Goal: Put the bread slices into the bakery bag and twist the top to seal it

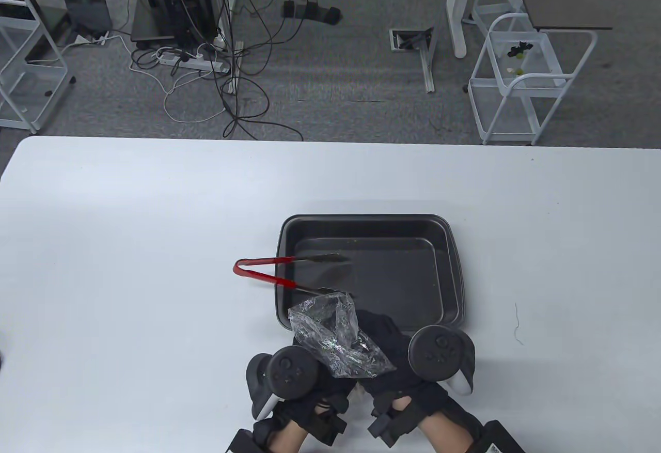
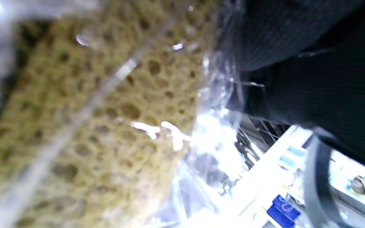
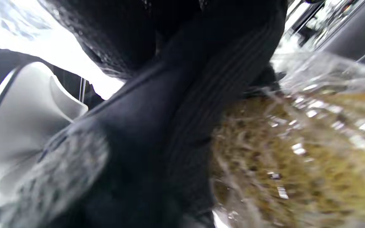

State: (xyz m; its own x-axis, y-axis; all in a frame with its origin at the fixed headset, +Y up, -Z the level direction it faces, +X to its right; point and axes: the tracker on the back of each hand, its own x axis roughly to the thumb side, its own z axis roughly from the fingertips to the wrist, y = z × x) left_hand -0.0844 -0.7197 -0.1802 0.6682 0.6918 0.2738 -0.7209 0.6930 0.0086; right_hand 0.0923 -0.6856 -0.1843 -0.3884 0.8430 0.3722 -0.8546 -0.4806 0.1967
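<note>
The clear bakery bag [image 1: 335, 334] stands between my two hands near the table's front edge, its crumpled top sticking up. My left hand [image 1: 315, 396] and right hand [image 1: 392, 370] close in on its neck from either side and grip it. The bag's lower part is hidden behind the hands in the table view. Brown porous bread [image 2: 106, 126] fills the left wrist view behind the shiny film of the bag [image 2: 214, 139]. In the right wrist view my gloved fingers [image 3: 169, 126] curl against the bag [image 3: 312, 72] with bread [image 3: 296, 158] inside.
A dark baking tray [image 1: 444, 246] lies just behind the hands with no bread in it. Red-handled tongs [image 1: 268, 272] rest across its left rim, tips inside. A thin thread [image 1: 516, 324] lies to the right. Cables and white carts stand on the floor beyond the table.
</note>
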